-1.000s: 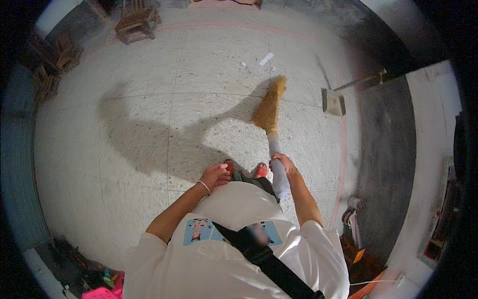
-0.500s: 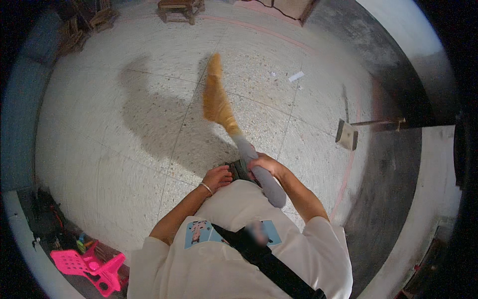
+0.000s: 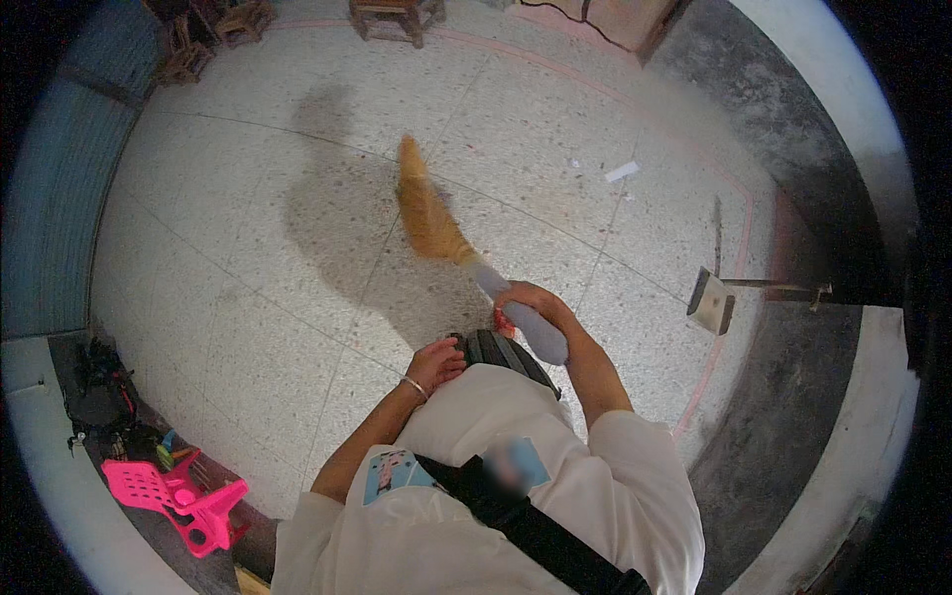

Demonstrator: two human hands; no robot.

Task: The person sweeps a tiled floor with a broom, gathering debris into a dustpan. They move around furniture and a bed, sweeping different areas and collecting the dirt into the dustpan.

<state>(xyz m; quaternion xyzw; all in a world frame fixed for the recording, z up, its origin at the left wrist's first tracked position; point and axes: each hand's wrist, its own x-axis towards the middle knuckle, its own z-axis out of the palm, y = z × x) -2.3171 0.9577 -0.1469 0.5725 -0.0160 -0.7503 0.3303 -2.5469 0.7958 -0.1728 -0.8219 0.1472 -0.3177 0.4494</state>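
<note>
My right hand (image 3: 538, 297) is wrapped round the grey handle of a broom (image 3: 431, 220). Its yellow brush head, slightly blurred, slants away over the speckled floor toward the far left, and the rounded handle end shows beside my right forearm. Whether the brush tip touches the floor I cannot tell. My left hand (image 3: 436, 364), with a pale bracelet at the wrist, rests against my front at the edge of a dark striped bag (image 3: 506, 355). Its fingers lie stretched out and hold nothing that I can see.
A white scrap (image 3: 622, 172) lies on the floor (image 3: 228, 218). At the right stands a grey, box-shaped head on a pole (image 3: 711, 301). Wooden stools (image 3: 397, 15) stand at the far side. A pink plastic chair (image 3: 178, 501) and dark bags (image 3: 99, 392) are at the near left.
The view has shifted, so the floor and furniture sit farther right and lower. Against the floor, the broom head has swept left and nearer. My left hand stays at my front.
</note>
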